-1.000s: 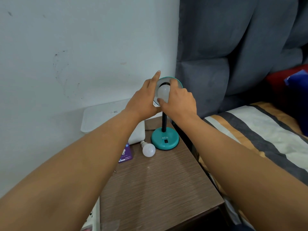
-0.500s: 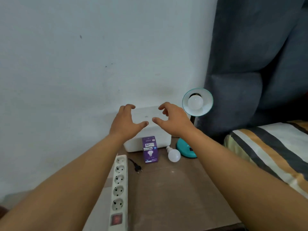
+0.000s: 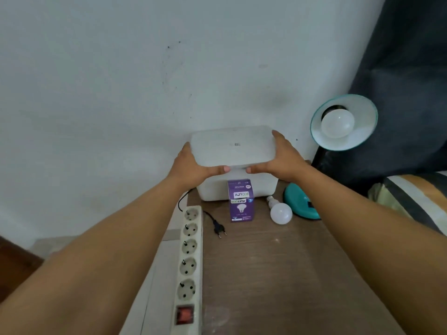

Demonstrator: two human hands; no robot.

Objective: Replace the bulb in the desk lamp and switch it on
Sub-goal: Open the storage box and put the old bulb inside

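The teal desk lamp has its shade (image 3: 362, 131) at the right with a white bulb (image 3: 337, 124) seated in it, unlit; its teal base (image 3: 298, 204) stands on the wooden bedside table (image 3: 278, 274). A loose white bulb (image 3: 280, 212) lies beside the base. A purple bulb carton (image 3: 240, 201) stands in front of a white box (image 3: 217, 189). My left hand (image 3: 191, 165) and my right hand (image 3: 283, 158) grip the two ends of the box's white lid (image 3: 232, 146), which sits slightly raised above the box.
A white power strip (image 3: 189, 259) with several sockets and a red switch lies along the table's left edge. A loose black plug (image 3: 219, 228) on a cord rests beside it. A white wall is behind; a grey headboard and striped bedding are at the right.
My hands left the bulb in the lamp shade, moved left and closed on the white box's lid. The view swung left, bringing the power strip and plug into sight.
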